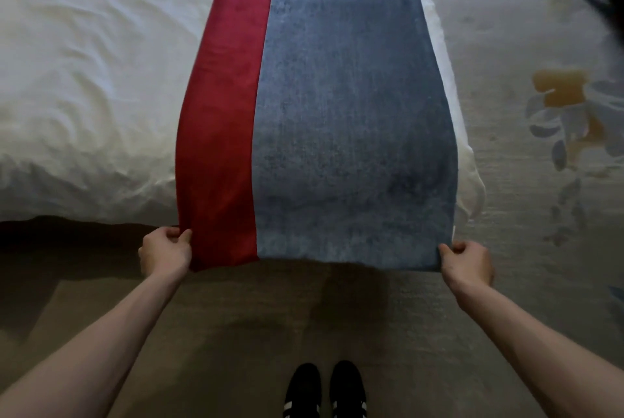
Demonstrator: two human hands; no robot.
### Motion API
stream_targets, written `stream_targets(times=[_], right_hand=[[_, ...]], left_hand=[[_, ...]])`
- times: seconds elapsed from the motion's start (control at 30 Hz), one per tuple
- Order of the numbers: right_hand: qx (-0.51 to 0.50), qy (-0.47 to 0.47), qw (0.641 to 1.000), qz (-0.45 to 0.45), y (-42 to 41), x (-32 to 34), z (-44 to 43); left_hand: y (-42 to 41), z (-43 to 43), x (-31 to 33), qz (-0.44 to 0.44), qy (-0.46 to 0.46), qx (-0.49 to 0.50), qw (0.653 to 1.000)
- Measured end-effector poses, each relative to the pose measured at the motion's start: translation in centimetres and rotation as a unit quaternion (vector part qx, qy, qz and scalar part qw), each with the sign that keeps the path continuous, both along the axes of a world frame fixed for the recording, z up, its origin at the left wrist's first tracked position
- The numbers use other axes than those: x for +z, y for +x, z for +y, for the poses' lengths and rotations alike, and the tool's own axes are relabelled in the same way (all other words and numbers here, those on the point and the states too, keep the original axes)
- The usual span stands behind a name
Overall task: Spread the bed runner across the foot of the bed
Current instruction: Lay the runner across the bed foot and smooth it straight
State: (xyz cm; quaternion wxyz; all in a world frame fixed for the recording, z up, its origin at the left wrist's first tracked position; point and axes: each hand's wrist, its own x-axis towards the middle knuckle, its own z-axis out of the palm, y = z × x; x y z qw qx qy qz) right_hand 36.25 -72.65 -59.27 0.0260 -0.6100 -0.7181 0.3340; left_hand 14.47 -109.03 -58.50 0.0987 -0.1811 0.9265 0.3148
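Head view: we see left hand (165, 250) and right hand (467, 262) each pinching a near corner of the red-and-blue fabric bed runner (337, 114) laid across the white-duvet bed (84, 80).

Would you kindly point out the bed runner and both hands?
bed runner (351, 120): head view, blue panel.
left hand (165, 250): head view, back of hand.
right hand (467, 262): head view, back of hand.

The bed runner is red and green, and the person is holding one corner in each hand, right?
Not quite. The bed runner is red and blue, not green: the head view shows a red stripe along its left side and a wider blue panel beside it. The rest is right: the left hand grips the red corner and the right hand grips the blue corner.
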Motion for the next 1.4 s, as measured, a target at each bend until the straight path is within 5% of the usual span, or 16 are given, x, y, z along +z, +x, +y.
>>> stream_targets(times=[0.33,0.7,1.4], right_hand=[[0.035,-0.003,0.991,0.126,-4.3,2.7,2.1],[0.022,0.029,0.999,0.030,-4.7,2.2,4.3],[0.030,0.077,0.997,0.003,-2.5,0.3,3.3]], left_hand=[[-4.5,2.7,2.1,0.012,0.063,-0.022,0.998],[-5.1,1.1,1.4,0.007,0.014,-0.033,0.999],[-3.0,0.1,0.2,-0.011,0.001,-0.025,1.000]])
